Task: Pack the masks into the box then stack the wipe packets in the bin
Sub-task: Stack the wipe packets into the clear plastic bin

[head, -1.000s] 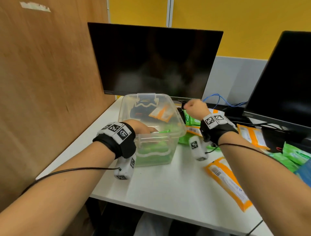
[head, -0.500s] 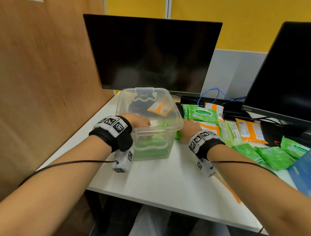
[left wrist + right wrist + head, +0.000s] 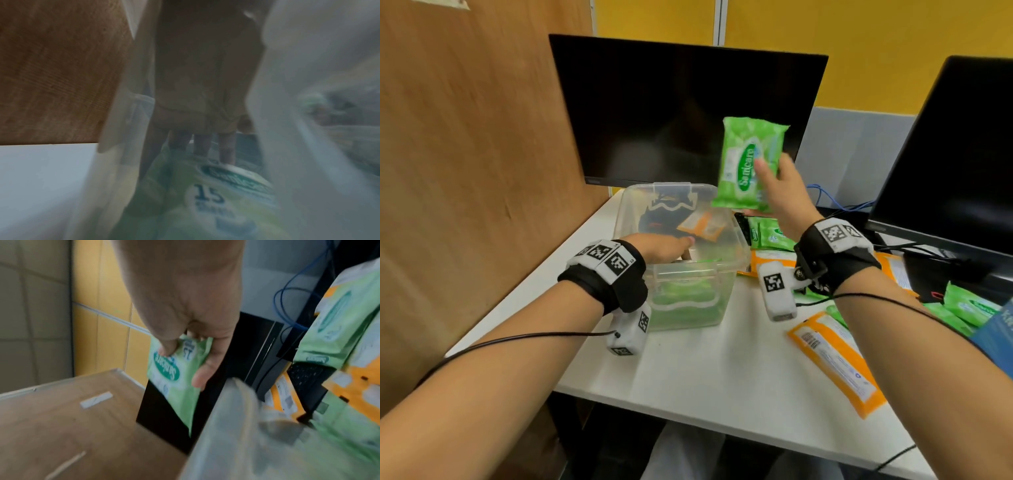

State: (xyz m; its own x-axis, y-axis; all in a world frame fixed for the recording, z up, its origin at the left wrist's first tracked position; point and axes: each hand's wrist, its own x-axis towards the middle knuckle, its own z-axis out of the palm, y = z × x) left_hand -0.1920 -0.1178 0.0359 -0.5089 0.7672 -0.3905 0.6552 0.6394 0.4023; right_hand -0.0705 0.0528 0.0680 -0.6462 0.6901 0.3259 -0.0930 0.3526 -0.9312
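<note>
A clear plastic bin point(image 3: 740, 240) stands on the white table with green wipe packets point(image 3: 685, 301) lying in its bottom. My left hand point(image 3: 671, 246) reaches down inside the bin. In the left wrist view its straight fingers point(image 3: 202, 146) press on the top green packet point(image 3: 216, 203). My right hand point(image 3: 767, 174) holds another green wipe packet point(image 3: 748, 164) upright in the air, above the bin's far right corner. In the right wrist view the thumb and fingers of that hand point(image 3: 183, 365) pinch this packet point(image 3: 174, 379) by its end.
More green packets point(image 3: 770, 234) and orange packets point(image 3: 839, 359) lie on the table right of the bin. A monitor point(image 3: 681, 113) stands behind the bin, a second monitor point(image 3: 955, 164) at the right. A wooden partition point(image 3: 465, 171) closes the left side.
My right hand dropped to the packets beside the bin, took a green one and lifted it above the bin. My left hand stayed inside the bin.
</note>
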